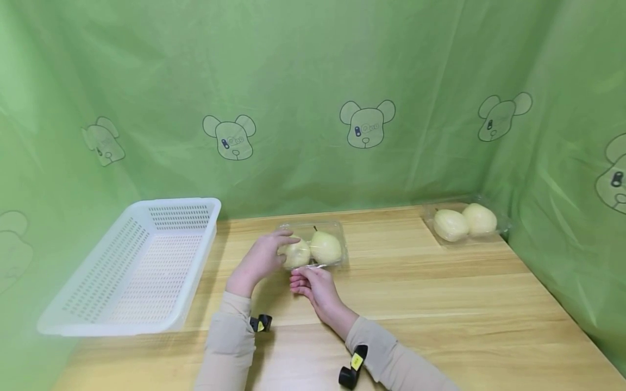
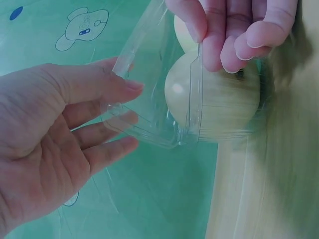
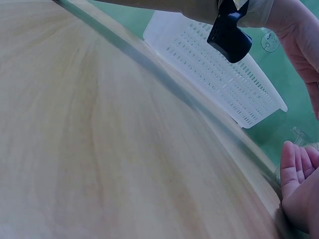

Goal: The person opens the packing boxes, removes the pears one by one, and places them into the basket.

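While lid (image 2: 149,89) stands tilted, clear box (image 2: 195,97) shows pale-yellow pears (image 1: 326,248).

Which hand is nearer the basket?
Left. The left hand is right of the basket, across a gap, at the left side of the middle pear box; the right hand is farther right, at that box's near edge.

Head view: looked forward and down over the wooden table (image 1: 430,315), widest and farthest back. Left wrist view: sat close, turned sideways; faced the clear container (image 2: 195,99), shared with the head view. Right wrist view: looked tilted across the table; shared the white basket (image 3: 214,69) with the head view.
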The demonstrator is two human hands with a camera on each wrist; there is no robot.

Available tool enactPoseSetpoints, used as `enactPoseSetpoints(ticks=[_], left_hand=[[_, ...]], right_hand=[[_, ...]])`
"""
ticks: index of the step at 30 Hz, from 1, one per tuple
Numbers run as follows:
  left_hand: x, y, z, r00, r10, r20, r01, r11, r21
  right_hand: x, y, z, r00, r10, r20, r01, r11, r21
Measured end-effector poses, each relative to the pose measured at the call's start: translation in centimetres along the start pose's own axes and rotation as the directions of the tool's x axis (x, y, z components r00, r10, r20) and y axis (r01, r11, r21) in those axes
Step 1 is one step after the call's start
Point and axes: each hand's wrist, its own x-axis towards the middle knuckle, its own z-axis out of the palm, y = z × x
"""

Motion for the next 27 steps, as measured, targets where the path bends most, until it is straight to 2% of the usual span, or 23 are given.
enactPoseSetpoints(ticks=[12,19,27], left_hand=[[-0.04,-0.11,-0.01,0.998,0.027,-0.056,-0.026,1.000,0.002],[0.01,-0.62,-0.28,0.986,0.020,-0.168,-0.017,1.000,0.020],[0.24,-0.63,-0.46,0.986,0.028,-0.167,-0.026,1.000,0.017]], right_hand=[[-0.10,0.06,-0.07,1.000,0.003,0.002,-0.003,1.000,0.000],[-0.17,0.03,-0.01,1.000,0.010,0.016,-0.010,1.000,0.007],[-0.06,-0.04,0.05,1.000,0.011,-0.004,-0.011,1.000,-0.002]])
